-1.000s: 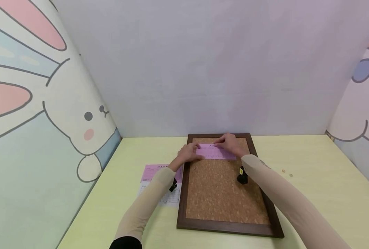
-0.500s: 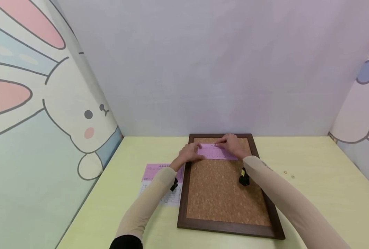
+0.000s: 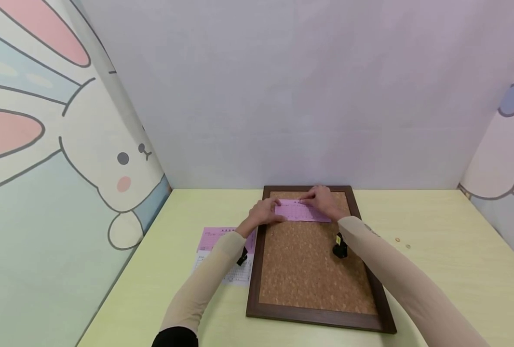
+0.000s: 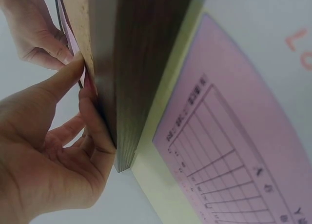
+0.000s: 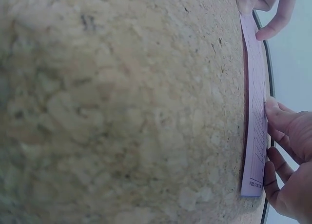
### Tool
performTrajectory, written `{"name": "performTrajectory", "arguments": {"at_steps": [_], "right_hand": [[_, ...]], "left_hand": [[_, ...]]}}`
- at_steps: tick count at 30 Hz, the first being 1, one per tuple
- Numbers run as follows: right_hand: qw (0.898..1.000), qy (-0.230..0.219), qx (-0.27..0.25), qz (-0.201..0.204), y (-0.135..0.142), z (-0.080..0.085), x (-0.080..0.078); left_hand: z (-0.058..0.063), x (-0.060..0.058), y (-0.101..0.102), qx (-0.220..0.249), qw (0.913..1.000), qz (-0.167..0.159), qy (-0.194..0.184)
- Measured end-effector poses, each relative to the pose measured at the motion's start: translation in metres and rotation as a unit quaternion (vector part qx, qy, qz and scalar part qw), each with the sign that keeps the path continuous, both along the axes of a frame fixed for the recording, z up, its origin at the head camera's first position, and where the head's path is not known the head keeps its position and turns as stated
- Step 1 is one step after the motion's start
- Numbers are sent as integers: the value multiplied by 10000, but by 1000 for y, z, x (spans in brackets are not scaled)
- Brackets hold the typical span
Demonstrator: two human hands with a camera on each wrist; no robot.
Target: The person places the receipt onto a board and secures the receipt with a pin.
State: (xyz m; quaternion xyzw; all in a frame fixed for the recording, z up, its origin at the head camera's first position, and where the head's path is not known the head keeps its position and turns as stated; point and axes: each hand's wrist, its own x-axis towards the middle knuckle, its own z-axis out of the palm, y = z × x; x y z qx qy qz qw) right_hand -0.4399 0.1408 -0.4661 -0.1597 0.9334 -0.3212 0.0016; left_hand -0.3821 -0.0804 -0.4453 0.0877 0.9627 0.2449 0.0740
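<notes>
A printed pink slip (image 3: 292, 212) lies across the upper part of a cork board (image 3: 313, 270) with a dark brown wooden frame. At its left end my left hand (image 3: 263, 212) presses it down, the thumb near the lower edge and a finger near the top. My right hand (image 3: 322, 199) has its thumb and forefinger pinched together at the slip's top edge, near the middle. Whatever sits between those fingertips is too small to make out. In the right wrist view the slip (image 5: 254, 155) lies against the cork, with both hands along it.
Left of the board lie another pink printed sheet (image 3: 211, 235) and a white printed sheet (image 3: 239, 275), partly under my left sleeve. Two tiny round brass-coloured pieces (image 3: 398, 239) lie on the pale table (image 3: 448, 270) to the right. A wall rises behind the board.
The head view has shifted slightly. Both hands stay at the same spots on the pink slip, and the slip has not visibly moved on the board.
</notes>
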Motion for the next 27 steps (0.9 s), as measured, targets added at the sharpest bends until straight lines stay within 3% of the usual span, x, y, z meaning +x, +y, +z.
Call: {"name": "performTrajectory", "arguments": {"at_steps": [10,27], "right_hand": [[9999,-126,-23,8,-1,3,1],[9996,234,46,169,-2,-2,-1]], "left_hand": [[-1,-3,-2,-105,9999,38,-123],[-2,-4,-5,162,9997,73,-162]]}}
